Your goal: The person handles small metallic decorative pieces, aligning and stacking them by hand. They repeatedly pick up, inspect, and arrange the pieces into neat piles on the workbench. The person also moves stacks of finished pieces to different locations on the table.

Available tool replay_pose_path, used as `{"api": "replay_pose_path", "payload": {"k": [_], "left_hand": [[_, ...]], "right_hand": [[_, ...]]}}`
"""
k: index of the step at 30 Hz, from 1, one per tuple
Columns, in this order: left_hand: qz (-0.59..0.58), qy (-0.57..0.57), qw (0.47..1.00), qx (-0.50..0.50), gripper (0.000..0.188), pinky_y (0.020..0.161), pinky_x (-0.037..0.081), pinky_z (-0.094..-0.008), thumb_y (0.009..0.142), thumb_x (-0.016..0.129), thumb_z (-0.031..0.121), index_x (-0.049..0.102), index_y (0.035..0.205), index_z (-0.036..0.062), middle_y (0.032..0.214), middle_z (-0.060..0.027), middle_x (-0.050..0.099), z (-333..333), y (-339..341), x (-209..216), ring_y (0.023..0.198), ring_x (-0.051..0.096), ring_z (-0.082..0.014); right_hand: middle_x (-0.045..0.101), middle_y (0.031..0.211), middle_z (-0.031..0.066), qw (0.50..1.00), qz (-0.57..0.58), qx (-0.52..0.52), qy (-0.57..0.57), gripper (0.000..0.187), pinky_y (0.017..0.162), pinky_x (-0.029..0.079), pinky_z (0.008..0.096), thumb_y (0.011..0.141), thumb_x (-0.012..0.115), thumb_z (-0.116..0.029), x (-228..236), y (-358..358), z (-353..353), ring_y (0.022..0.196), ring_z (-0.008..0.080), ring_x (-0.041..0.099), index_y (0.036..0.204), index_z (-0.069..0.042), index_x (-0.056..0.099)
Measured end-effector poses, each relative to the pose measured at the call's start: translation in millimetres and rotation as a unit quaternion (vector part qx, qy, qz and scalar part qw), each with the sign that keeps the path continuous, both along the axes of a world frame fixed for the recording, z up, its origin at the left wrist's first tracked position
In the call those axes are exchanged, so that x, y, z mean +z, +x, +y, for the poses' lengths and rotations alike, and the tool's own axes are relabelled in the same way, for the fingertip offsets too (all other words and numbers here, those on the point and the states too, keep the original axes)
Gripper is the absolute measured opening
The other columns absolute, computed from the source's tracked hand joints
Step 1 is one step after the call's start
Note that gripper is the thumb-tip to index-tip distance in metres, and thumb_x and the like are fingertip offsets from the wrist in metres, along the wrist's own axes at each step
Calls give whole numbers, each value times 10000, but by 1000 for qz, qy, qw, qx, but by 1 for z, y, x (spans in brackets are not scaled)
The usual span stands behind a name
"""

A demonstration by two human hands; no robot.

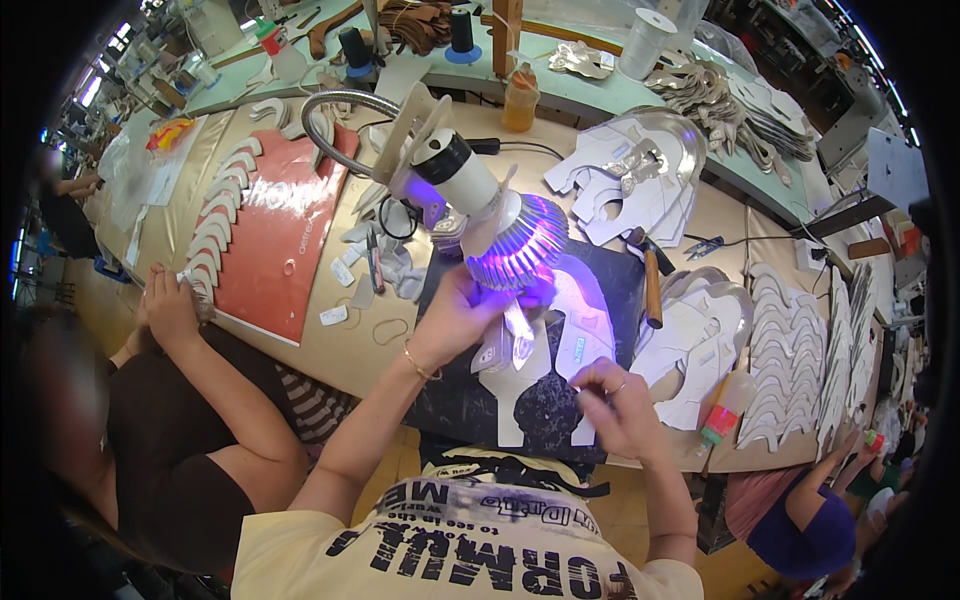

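Beneath the lamp head (520,245), which glows violet, my left hand (455,318) is closed at a shiny silver piece (519,338). The lamp covers part of its fingers. The silver piece lies over a white U-shaped shoe upper piece (590,315) on a black slab (450,385). At the right edge of this white piece is my right hand (622,405), fingers half curled and thumb apart from them; nothing shows between them. Another white cut part (512,405) extends toward me on the slab.
Stacked white uppers (640,165) and a wooden-handled hammer (652,285) are to the right, with a red-and-white bottle (728,405) nearer me. Curved white pieces line a red sheet (285,235) on the left, beside a co-worker's hand (168,305). A flexible metal lamp arm (318,125) arches overhead.
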State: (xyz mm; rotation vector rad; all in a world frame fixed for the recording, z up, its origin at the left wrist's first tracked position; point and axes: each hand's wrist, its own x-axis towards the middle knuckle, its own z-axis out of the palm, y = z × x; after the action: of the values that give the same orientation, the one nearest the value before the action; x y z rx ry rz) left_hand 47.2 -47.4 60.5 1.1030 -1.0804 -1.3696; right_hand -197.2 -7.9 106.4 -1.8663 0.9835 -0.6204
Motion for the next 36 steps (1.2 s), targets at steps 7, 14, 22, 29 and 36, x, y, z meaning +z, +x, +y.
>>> {"api": "replay_pose_path", "payload": {"k": [7, 14, 22, 29, 36], "left_hand": [[12, 124, 992, -33, 388, 836, 509, -275, 857, 600, 4, 542, 1239, -19, 1118, -99, 649, 11, -16, -10, 934, 636, -129], [132, 127, 980, -83, 411, 808, 499, -265, 839, 623, 1, 513, 1235, 8, 1084, -84, 639, 23, -31, 5, 923, 614, -113], [253, 103, 938, -213, 376, 809, 481, -292, 761, 697, 48, 437, 1032, 77, 990, -49, 511, 32, -11, 10, 918, 567, -151], [-72, 35, 929, -362, 796, 961, 444, -345, 691, 863, 171, 361, 1296, 47, 1100, -62, 510, 30, 7, 27, 1082, 541, -171], [-437, -57, 832, -337, 469, 1059, 330, -503, 775, 750, 237, 565, 1167, 57, 843, -85, 654, 33, -18, 50, 914, 652, -276]], "right_hand": [[712, 895, 113, 989, -106, -90, 47, 566, 730, 553, 285, 882, 590, 2, -19, 1, -5, 751, 139, 688, 1421, -96, 447], [611, 1176, 191, 970, 104, -171, -141, 841, 897, 495, 359, 744, 814, -234, -32, 16, -12, 1113, 269, 600, 1460, -112, 389], [669, 1098, 129, 989, -143, -21, -30, 296, 950, 434, 390, 822, 723, -168, -46, 12, -17, 1115, 285, 586, 1096, -63, 681], [654, 856, 73, 971, 115, 59, -202, 170, 893, 395, 440, 839, 629, -206, -36, 10, -14, 895, 265, 609, 963, -93, 657], [645, 826, 73, 908, 255, 79, -324, 181, 983, 352, 500, 788, 618, -179, -5, 24, -9, 924, 256, 609, 924, -64, 648]]}}
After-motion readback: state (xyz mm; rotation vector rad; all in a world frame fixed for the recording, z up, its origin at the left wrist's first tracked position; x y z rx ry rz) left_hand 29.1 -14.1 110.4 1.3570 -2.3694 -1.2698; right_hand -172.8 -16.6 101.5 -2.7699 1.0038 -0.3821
